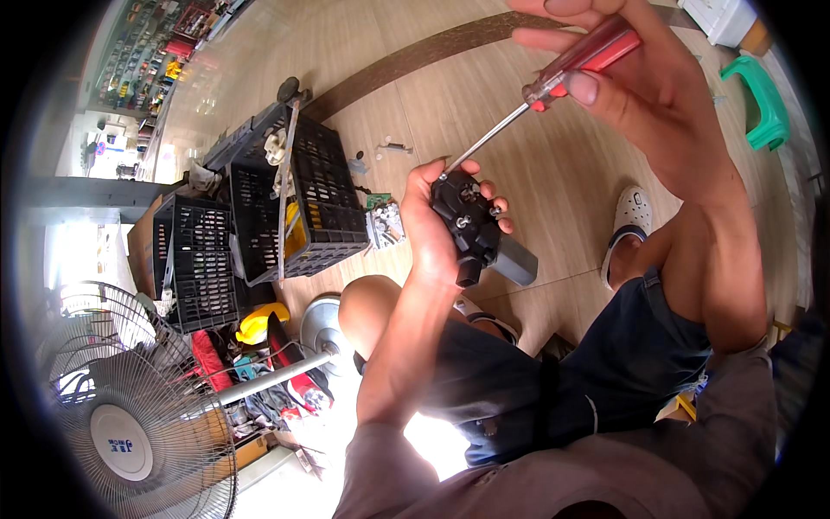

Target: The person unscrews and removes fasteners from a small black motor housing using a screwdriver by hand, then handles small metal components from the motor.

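Note:
My left hand [430,227] is wrapped round a black motor unit [467,208] with a round housing, metal studs and a grey cylindrical end, held up in front of my knees. Above and to the right, my right hand [644,104] grips a screwdriver [588,65] by its red, partly clear handle, thumb along the side and some fingers raised. The steel shaft slants down to the left, and its tip meets the upper left rim of the housing, by my left fingertips. Whether a screw sits under the tip is too small to tell.
Black plastic crates [324,186] stand on the tiled floor at left, beside a metal-caged fan [130,415]. Small loose parts [393,147] and a green circuit board [378,200] lie near the crates. A green stool [761,104] is at the far right.

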`<move>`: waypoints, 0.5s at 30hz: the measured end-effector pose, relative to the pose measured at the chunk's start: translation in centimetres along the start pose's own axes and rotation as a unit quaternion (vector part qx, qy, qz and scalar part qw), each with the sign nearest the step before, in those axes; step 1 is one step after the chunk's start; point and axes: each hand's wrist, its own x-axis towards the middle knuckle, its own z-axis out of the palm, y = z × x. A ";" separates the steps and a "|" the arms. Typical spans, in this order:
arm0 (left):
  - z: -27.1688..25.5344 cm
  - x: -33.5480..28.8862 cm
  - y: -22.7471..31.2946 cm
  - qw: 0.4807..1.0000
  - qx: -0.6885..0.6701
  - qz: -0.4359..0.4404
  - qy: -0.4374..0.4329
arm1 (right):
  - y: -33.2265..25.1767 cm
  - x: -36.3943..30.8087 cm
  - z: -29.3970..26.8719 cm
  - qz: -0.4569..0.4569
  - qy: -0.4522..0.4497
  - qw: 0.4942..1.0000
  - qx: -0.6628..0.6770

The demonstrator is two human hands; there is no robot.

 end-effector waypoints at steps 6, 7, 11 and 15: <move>-0.5 -0.3 0.3 1.000 -0.002 0.007 0.015 | 7.4 1.5 -3.7 -0.299 -0.150 0.935 -0.121; -0.5 -0.3 0.3 1.000 0.000 0.006 0.013 | 7.5 1.7 -3.8 -0.309 -0.131 0.925 -0.176; -0.4 -0.3 0.3 1.000 0.003 0.008 0.016 | 9.0 2.1 -2.1 -0.349 -0.119 0.929 -0.042; -0.4 -0.3 0.4 1.000 0.005 0.011 0.015 | 8.7 2.5 -3.3 -0.313 -0.183 0.929 0.067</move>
